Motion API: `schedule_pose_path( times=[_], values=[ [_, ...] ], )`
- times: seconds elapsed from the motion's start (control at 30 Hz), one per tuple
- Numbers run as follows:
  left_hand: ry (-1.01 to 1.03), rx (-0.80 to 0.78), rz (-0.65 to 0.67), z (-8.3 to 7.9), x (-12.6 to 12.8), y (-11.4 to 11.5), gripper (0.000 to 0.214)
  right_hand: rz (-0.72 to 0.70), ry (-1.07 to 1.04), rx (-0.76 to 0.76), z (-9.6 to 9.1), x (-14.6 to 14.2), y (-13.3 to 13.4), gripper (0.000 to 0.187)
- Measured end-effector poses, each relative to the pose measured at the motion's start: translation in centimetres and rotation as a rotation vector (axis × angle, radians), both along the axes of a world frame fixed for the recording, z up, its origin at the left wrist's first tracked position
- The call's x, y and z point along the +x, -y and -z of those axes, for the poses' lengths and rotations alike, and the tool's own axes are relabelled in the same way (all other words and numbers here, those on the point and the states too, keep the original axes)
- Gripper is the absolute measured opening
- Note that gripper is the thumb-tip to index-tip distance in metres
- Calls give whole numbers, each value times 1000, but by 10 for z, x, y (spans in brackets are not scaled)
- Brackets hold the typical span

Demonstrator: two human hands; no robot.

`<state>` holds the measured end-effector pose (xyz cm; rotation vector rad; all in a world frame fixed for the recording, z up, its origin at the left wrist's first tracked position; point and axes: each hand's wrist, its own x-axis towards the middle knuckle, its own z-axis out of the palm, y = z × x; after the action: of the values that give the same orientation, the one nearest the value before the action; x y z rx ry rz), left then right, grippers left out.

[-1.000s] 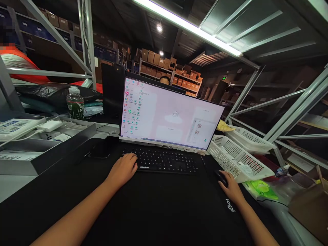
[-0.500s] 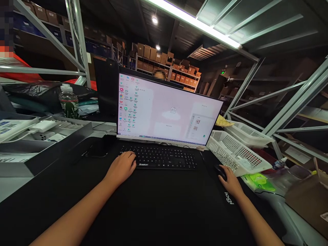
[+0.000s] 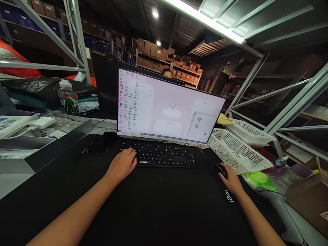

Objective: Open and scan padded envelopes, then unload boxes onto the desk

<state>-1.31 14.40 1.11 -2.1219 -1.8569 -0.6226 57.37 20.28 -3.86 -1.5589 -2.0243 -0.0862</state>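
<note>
My left hand [image 3: 122, 165] rests on the left end of a black keyboard [image 3: 164, 158], fingers curled loosely over the keys and holding nothing. My right hand [image 3: 231, 180] lies cupped over a black mouse [image 3: 221, 169] on the black desk mat [image 3: 159, 205]. A wide monitor [image 3: 166, 107] stands just behind the keyboard, showing a pale pink desktop with icons down its left side.
White perforated baskets [image 3: 237, 153] sit right of the monitor, close to the mouse. A grey tray of small items [image 3: 43, 136] and a water bottle [image 3: 68, 97] stand at left. A dark phone [image 3: 98, 147] lies by the keyboard. A cardboard box [image 3: 307, 201] is at right. Metal shelving frames surround the desk.
The view has tilted slightly, so everything sits a little higher in the frame. Both hands stay on the keyboard and mouse.
</note>
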Motion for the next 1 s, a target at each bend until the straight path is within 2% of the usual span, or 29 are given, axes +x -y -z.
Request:
schedule_pose_path(
  times=[1.0],
  values=[
    [14,14,5,-3,2,1,36,-17,11,-20,3,3,-2,48]
  ],
)
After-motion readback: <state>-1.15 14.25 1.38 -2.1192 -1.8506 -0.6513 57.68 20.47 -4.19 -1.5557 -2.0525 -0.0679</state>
